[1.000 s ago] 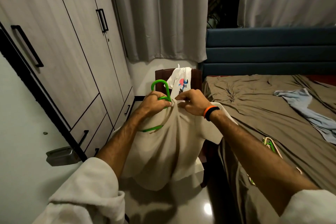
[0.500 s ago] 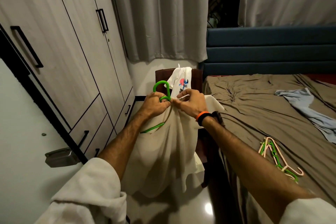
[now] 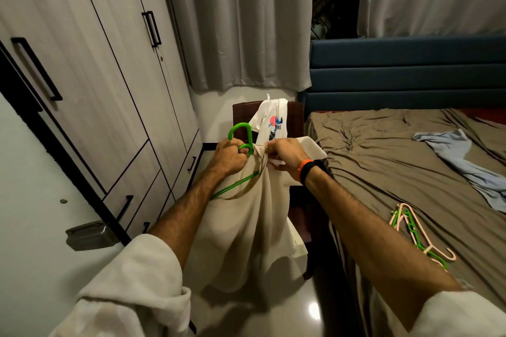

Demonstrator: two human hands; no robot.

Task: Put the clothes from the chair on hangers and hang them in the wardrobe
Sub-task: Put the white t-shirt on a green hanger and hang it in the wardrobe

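the cream garment (image 3: 246, 221) could slide off the green hanger (image 3: 241, 131), since its neck is bunched at the hook and one hanger arm shows bare at centre-left; tug unevenly and the far shoulder may never seat. your left hand (image 3: 228, 157) is curled tight around the hanger's neck mid-frame. your right hand (image 3: 284, 154) pinches the collar fabric just beside it, wrist bent inward. the garment hangs in front of the chair (image 3: 241, 115), where a printed white shirt (image 3: 272, 123) waits. the wardrobe (image 3: 90, 71) doors look shut.
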